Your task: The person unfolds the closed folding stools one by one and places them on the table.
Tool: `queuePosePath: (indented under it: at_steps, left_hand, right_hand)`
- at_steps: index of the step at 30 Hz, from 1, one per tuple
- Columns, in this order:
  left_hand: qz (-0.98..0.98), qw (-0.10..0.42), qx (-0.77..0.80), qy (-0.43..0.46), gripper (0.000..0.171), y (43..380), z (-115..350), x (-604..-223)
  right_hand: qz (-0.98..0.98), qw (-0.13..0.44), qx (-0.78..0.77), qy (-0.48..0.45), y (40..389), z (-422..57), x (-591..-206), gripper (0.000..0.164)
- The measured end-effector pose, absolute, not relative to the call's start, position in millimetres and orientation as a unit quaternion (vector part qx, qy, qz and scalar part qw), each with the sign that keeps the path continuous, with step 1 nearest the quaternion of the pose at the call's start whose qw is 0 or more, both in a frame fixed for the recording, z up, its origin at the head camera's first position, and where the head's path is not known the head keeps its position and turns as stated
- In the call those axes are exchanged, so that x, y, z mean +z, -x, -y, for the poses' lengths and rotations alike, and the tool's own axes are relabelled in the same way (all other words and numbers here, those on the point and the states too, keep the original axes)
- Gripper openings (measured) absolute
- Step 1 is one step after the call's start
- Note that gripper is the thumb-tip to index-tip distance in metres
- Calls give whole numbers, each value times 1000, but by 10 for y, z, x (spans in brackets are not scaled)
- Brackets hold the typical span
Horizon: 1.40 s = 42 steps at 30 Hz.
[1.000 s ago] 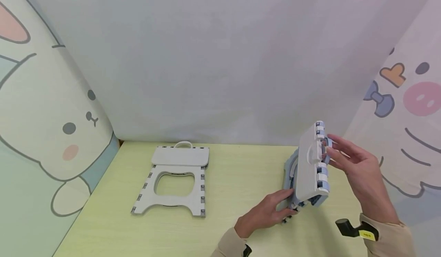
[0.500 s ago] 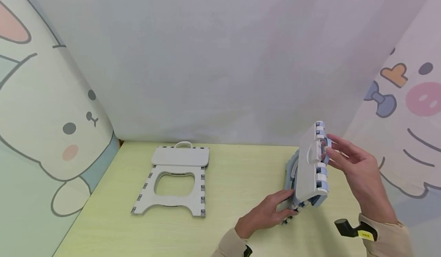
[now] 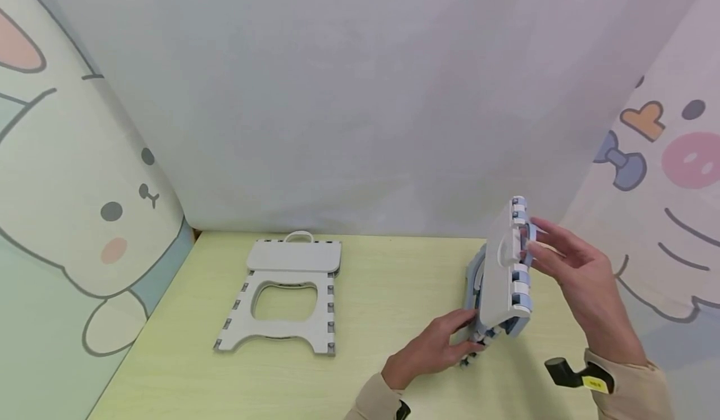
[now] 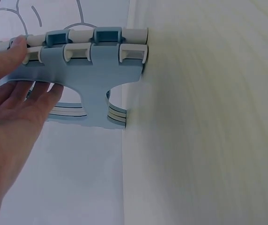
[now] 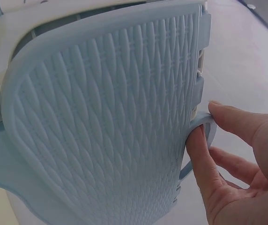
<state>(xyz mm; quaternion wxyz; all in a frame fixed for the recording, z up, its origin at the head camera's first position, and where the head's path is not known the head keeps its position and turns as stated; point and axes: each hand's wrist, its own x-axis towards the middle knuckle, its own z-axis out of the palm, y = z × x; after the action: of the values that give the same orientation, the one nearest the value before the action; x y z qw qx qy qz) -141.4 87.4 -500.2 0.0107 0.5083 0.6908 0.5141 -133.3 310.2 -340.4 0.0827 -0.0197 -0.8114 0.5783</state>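
The folding stool (image 3: 495, 276) looks light and stiff, best taken by its handle (image 5: 212, 132), in the right hand's (image 3: 585, 276) pinching grip, and leg panel (image 4: 94, 89), gripped by the left hand (image 3: 430, 348).

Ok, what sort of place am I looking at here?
Probably a small, screened-off tabletop workspace, though I can't tell what room it's in. Signs: the plain pale backdrop, the cartoon-printed side panels and the yellowish wood-grain tabletop.
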Motion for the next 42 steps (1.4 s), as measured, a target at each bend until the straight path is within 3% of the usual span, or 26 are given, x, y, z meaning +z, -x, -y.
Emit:
queuePosePath:
  at_steps: [9,21,42]
  left_hand:
    - [-699,16,515,-496,58,1394,-837,-5007]
    - [-695,29,529,-486,57,1402,-813,-5039]
    - [-694,19,526,-491,57,1410,-834,-5050]
  right_hand:
    - [845,62,529,46,1272,-3080,-3409,55]
    - [824,67,562,3,1203,-3090,-3483,53]
    - [806,107,580,-43,1133,-3098,-3721,40]
